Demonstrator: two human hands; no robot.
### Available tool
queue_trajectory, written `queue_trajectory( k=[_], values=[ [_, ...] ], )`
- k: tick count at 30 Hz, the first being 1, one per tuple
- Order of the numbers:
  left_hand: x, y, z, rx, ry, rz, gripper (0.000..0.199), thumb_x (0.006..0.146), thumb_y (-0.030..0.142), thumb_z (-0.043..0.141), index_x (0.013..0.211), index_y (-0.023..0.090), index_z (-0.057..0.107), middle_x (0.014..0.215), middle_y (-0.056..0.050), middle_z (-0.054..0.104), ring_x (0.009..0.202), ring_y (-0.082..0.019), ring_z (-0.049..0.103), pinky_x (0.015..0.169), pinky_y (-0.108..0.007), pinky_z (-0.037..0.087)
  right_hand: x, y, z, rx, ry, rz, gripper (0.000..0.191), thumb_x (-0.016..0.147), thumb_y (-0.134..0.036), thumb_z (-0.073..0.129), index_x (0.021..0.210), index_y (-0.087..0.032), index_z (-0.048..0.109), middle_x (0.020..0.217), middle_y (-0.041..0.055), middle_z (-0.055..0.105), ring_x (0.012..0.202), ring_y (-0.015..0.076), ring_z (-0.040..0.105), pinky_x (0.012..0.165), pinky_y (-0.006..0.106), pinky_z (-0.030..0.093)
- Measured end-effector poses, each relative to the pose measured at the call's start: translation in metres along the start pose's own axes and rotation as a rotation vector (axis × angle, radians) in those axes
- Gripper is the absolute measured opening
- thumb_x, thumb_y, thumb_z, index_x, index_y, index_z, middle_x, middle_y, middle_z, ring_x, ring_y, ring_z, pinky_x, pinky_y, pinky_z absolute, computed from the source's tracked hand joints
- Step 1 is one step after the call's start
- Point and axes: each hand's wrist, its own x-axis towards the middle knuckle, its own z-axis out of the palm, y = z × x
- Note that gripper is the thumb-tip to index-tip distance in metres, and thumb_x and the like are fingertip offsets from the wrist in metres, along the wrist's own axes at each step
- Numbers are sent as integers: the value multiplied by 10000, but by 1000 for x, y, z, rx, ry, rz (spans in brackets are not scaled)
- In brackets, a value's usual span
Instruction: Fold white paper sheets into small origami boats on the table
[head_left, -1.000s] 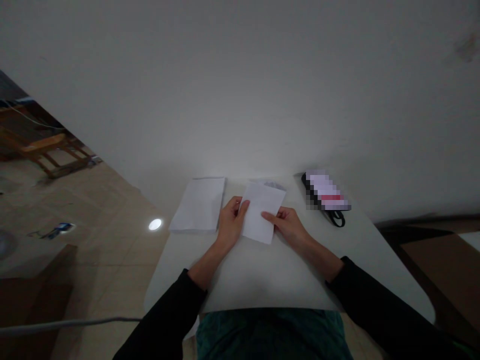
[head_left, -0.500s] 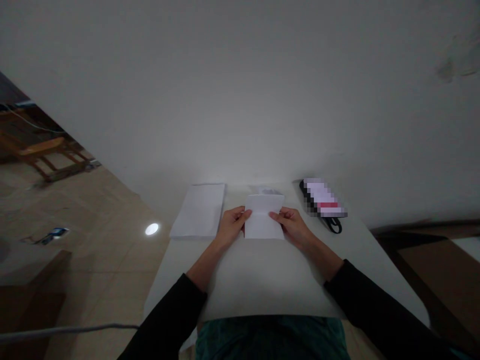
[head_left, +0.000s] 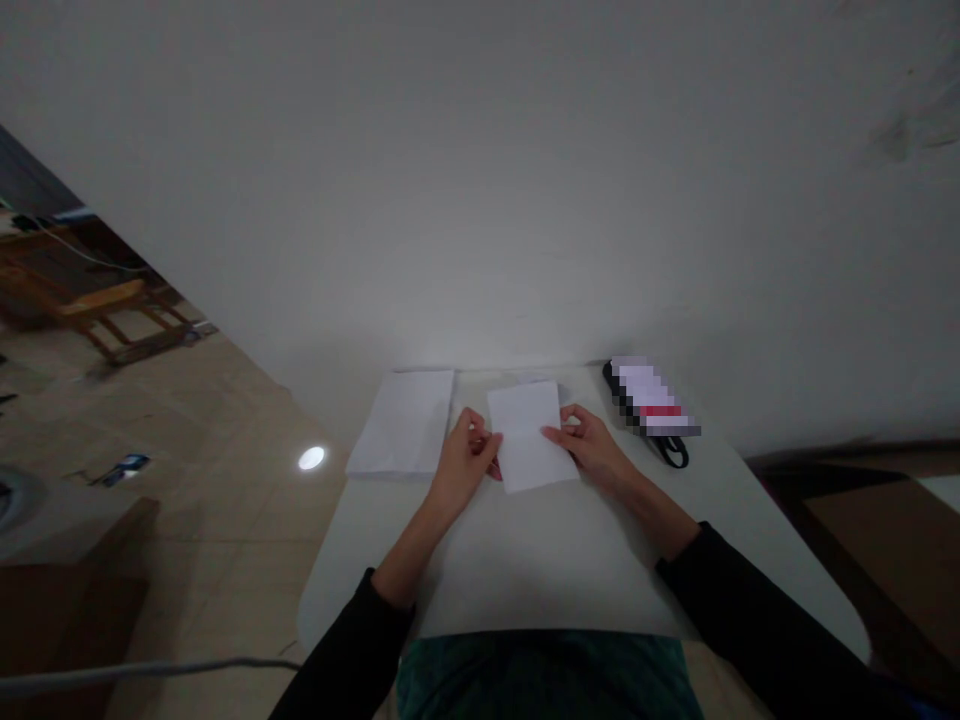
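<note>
A white folded sheet of paper [head_left: 527, 437] lies tilted slightly on the white table [head_left: 540, 560], its lower edge touching the tabletop. My left hand [head_left: 466, 458] grips the sheet's left edge between fingers and thumb. My right hand [head_left: 589, 445] pinches its right edge with thumb and fingertips. A small red patch shows beside my left fingers, too small to name. To the left of my left hand lies a flat stack of white paper [head_left: 403, 423], not touched by either hand.
A pixelated object with a black strap [head_left: 651, 398] lies at the table's far right. Something pale and crumpled [head_left: 534, 378] barely shows behind the sheet. The rounded table edges drop to a tiled floor on the left, with a wooden chair [head_left: 82, 310] beyond.
The sheet has turned slightly and looks taller than before. My right hand has shifted a little to the right along its edge.
</note>
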Motion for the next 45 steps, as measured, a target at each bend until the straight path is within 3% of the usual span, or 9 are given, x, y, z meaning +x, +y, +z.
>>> queue_trajectory(
  k=[3,6,8,11,14,21,31,34,45],
  values=[
    [-32,4,0,98,76,-8,275,814,383,610,732,191,431,600,70,469,485,-98,567,439,-230,546,-26,-6,2,-401,123,-378,228,844,-378,592,1007,-227,540,1101,104,661,983,257,630,771,410,529],
    [-68,-1,4,147,212,-58,230,855,367,559,981,176,584,759,16,563,578,-125,628,486,-267,579,-65,-6,1,-872,-61,-727,446,782,-169,559,1225,-217,549,1474,143,401,1334,328,379,1035,536,367],
    [-88,-6,9,211,231,-111,331,892,378,521,1129,167,612,831,-31,635,640,-153,664,554,-291,595,-86,0,-1,-1082,-271,-782,596,754,-92,544,1333,-226,498,1507,128,376,1372,323,338,1061,536,326],
    [-108,-10,18,369,198,-126,382,921,332,488,1229,134,598,766,-49,671,627,-168,664,618,-317,590,-97,13,-7,-1191,-270,-883,441,840,-76,515,1257,-210,560,1371,128,551,1316,291,429,1003,489,364],
    [-119,-8,21,694,80,55,258,911,263,506,1047,179,708,809,-69,662,709,-185,653,676,-334,569,-90,23,-12,-1156,-343,-957,256,925,-107,484,1117,-202,624,1156,89,691,1181,229,561,957,432,397],
    [-122,-14,9,895,18,460,150,830,260,687,965,197,707,1128,-105,633,1036,-247,588,876,-416,525,-75,17,-18,-860,-479,-785,190,964,-255,517,1038,-211,687,1055,87,704,997,180,642,845,341,524],
    [-108,-17,22,860,182,270,147,835,199,674,694,183,635,830,-29,668,841,-206,582,770,-382,481,-75,23,2,-810,-71,-458,261,887,-272,621,644,-179,616,978,93,574,833,183,612,643,301,537],
    [-106,-17,22,917,159,211,29,838,207,668,811,198,664,865,-32,664,870,-221,577,787,-395,476,-75,26,8,-841,-15,-453,258,881,-248,614,636,-174,583,957,87,534,781,166,583,625,298,527],
    [-105,-16,25,1089,26,315,345,882,174,617,1205,295,633,1155,-63,624,922,-223,558,756,-373,446,-74,28,16,-929,122,-484,252,829,-244,690,616,-187,568,899,73,535,875,221,523,748,376,500]
  ],
)
